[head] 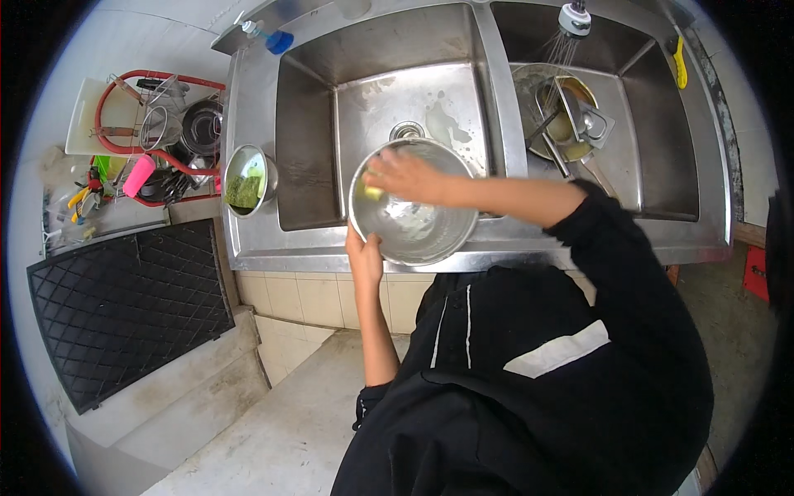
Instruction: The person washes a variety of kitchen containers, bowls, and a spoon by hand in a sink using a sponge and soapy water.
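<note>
A large round metal bowl [428, 232] is tilted over the front edge of the left sink basin [409, 93]. My left hand [366, 254] grips its rim at the lower left. Inside the bowl, my right hand [403, 177] presses a yellowish sponge [373, 192] against the upper left wall; the hand is blurred. Wet, whitish streaks mark the bowl's inner surface. On the steel ledge to the left stands a small metal bowl [270, 183] holding a green scouring pad [243, 191].
Water runs from a white faucet head [574, 22] into the right basin [660, 136], onto pans and utensils [567, 118]. A bottle of blue liquid [279, 42] stands at the back left. Left of the sink is a red-rimmed dish rack [127, 150]. A yellow-handled tool [681, 62] lies far right.
</note>
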